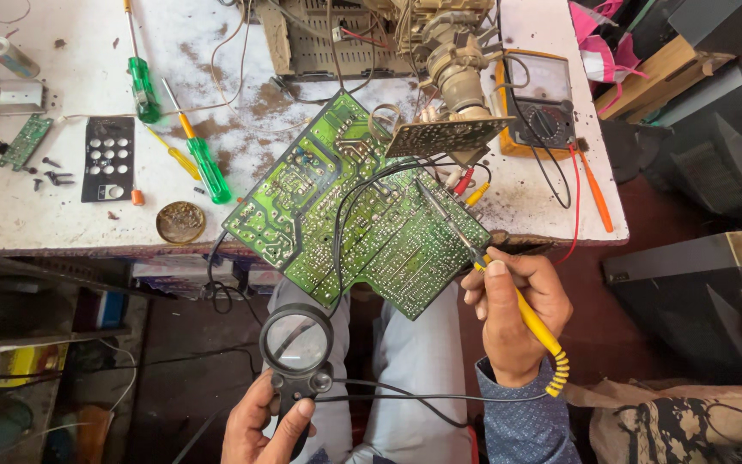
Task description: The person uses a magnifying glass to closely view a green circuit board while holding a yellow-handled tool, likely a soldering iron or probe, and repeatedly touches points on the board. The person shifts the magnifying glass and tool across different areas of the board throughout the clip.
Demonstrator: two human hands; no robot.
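Green printed circuit board (pixel 355 210), solder side up, lies tilted at centre of the head view, half on the white stained workbench (pixel 36 206), half over the person's lap. Right hand (pixel 515 314), centre-right, has fingers clamped round a yellow-handled soldering iron (pixel 526 314); its thin tip touches, or sits just above, the board's right part, can't tell which. Left hand (pixel 261 425), bottom centre, fingers wrapped on the black handle of a round magnifying glass (pixel 297 342), held low, just off the board's lower edge, not over the tip.

Progress, judging from this: board is out & exposed, iron is at a joint, lens not yet brought in; no fresh solder visible.

Upper left: two green-handled screwdrivers (pixel 203 155), round brass-coloured tin (pixel 180 222), black perforated panel (pixel 108 158). Upper right: orange-cased multimeter (pixel 543 103) w/ leads.
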